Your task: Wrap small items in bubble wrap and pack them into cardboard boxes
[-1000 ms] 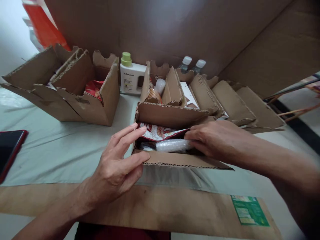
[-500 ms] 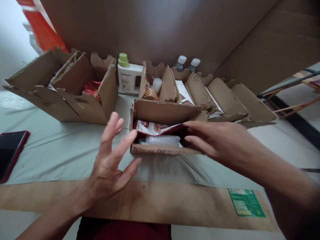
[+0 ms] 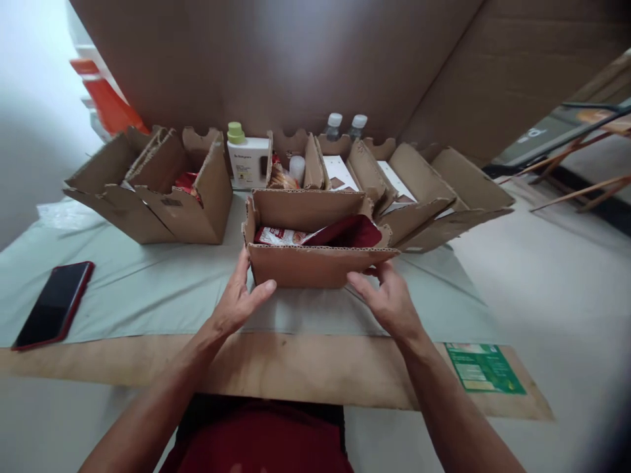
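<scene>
An open-topped cardboard box [image 3: 305,265] stands long side toward me at the middle of the table. Inside it lies a white and red printed packet [image 3: 280,236], with a dark red sheet-like piece [image 3: 352,231] to its right. My left hand [image 3: 240,295] grips the box's left end, fingers along the side and thumb by the front wall. On the right, my right hand [image 3: 387,299] holds the lower right corner, its thumb in front and the other fingers partly hidden behind the cardboard.
Behind are more cardboard boxes [image 3: 202,217] with packets and white cartons [image 3: 340,172], a white bottle with green cap [image 3: 249,161], and two white-capped bottles [image 3: 334,125]. A phone [image 3: 54,303] lies left. A green label [image 3: 486,368] sits on the wooden front edge [image 3: 296,364].
My right hand has come out of the box to its right corner, and my left hand has moved onto its left end. The bubble-wrapped item is now hidden behind the front wall.
</scene>
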The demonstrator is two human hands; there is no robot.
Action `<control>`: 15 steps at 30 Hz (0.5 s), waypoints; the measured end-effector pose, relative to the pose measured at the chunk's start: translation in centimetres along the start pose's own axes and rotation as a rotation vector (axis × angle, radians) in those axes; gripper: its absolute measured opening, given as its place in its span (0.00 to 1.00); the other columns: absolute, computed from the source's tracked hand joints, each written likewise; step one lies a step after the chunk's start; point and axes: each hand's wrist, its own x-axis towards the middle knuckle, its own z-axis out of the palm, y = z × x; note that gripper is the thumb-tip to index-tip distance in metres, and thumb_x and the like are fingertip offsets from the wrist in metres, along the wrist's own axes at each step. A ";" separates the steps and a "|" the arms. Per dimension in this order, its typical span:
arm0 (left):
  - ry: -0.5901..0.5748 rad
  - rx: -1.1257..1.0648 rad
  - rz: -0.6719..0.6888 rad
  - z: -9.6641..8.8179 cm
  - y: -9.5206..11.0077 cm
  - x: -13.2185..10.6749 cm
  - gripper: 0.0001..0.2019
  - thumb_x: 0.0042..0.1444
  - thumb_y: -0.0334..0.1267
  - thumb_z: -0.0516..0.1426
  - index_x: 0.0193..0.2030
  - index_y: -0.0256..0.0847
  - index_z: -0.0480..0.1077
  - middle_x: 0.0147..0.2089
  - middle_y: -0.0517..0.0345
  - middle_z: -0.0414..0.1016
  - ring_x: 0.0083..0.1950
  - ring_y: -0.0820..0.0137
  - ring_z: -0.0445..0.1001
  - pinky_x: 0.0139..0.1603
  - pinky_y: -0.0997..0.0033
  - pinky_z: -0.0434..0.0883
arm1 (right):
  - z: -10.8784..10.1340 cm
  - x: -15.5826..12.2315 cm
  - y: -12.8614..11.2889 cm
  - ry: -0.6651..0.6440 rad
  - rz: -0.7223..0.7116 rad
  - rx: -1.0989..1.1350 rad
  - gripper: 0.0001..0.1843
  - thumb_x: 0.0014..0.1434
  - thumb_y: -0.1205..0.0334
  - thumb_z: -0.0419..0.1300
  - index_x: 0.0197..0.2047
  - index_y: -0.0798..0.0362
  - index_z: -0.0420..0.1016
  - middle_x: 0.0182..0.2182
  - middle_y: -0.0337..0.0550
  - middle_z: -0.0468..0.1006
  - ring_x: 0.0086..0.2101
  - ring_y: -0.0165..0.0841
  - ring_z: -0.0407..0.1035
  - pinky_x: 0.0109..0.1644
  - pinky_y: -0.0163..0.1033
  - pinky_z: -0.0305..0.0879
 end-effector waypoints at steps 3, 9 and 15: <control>0.009 -0.023 -0.021 -0.7 0.2 -2.0 0.40 0.63 0.57 0.62 0.76 0.44 0.55 0.77 0.45 0.59 0.79 0.47 0.53 0.80 0.43 0.50 | 0.4 -1.8 -1.8 -0.002 -0.055 0.051 0.35 0.57 0.29 0.62 0.51 0.52 0.76 0.45 0.54 0.82 0.45 0.49 0.77 0.51 0.60 0.74; 0.085 -0.052 0.004 -3.6 1.8 -4.7 0.37 0.65 0.56 0.59 0.76 0.46 0.56 0.77 0.48 0.59 0.78 0.49 0.56 0.79 0.47 0.54 | 1.0 -3.4 -6.3 -0.021 -0.210 0.099 0.32 0.61 0.34 0.63 0.57 0.50 0.75 0.49 0.51 0.81 0.49 0.46 0.76 0.56 0.57 0.73; -0.035 -0.117 0.180 1.7 7.5 -0.2 0.41 0.65 0.60 0.59 0.78 0.49 0.51 0.80 0.52 0.54 0.80 0.51 0.52 0.80 0.46 0.51 | -4.6 -5.0 -6.4 0.375 -0.102 0.141 0.26 0.57 0.35 0.68 0.49 0.44 0.79 0.45 0.45 0.82 0.44 0.47 0.77 0.53 0.60 0.73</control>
